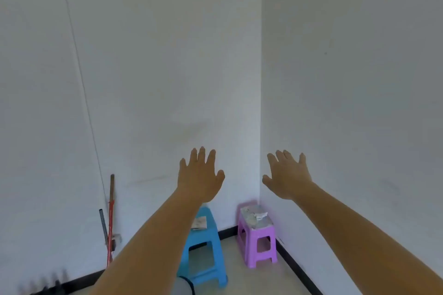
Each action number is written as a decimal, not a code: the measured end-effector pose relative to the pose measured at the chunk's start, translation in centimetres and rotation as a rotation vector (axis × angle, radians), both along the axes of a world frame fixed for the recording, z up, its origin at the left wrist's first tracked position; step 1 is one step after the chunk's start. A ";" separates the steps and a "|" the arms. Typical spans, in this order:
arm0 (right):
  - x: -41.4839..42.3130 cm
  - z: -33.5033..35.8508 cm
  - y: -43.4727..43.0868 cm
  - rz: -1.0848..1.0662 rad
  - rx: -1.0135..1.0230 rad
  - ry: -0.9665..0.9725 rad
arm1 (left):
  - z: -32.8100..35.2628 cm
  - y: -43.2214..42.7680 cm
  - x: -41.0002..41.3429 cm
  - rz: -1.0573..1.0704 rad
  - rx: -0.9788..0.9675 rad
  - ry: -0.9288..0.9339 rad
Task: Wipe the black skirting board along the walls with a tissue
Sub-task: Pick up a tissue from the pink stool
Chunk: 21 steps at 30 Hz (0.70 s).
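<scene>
Head view: nearest, two bare forearms reach forward and up. The left hand and right hand are raised side by side in front of the white walls, each grip spread apart with straight fingers and holding nothing. Below the left forearm a blue plastic stool stands on the pale floor with a flat paper item on its seat. Beyond it, a purple stool sits in the corner and carries a crumpled white piece, perhaps tissue. The black skirting board runs along the foot of both walls, and the stools hide parts of it. Farther left, a red pole and a grey pole lean against the wall.
</scene>
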State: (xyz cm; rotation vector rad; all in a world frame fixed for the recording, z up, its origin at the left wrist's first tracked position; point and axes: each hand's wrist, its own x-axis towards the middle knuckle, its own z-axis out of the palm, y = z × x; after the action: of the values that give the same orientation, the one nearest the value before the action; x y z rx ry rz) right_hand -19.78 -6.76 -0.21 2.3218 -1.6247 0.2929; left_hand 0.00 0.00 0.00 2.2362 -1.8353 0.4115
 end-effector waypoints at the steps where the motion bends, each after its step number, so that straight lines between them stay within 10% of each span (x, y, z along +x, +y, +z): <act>1: 0.2 -0.1 -0.3 -0.013 0.000 0.004 | -0.2 -0.4 0.3 0.007 0.009 -0.008; 21: 0.4 -6.8 -28.4 -0.007 0.048 0.048 | -8.0 -30.5 -1.1 -0.067 0.123 0.184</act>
State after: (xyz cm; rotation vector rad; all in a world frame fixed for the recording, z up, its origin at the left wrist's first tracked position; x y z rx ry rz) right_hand -19.39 -35.19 -6.97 2.3393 -1.6336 0.1978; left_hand -1.10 -30.51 -7.96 2.1988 -1.8782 0.0795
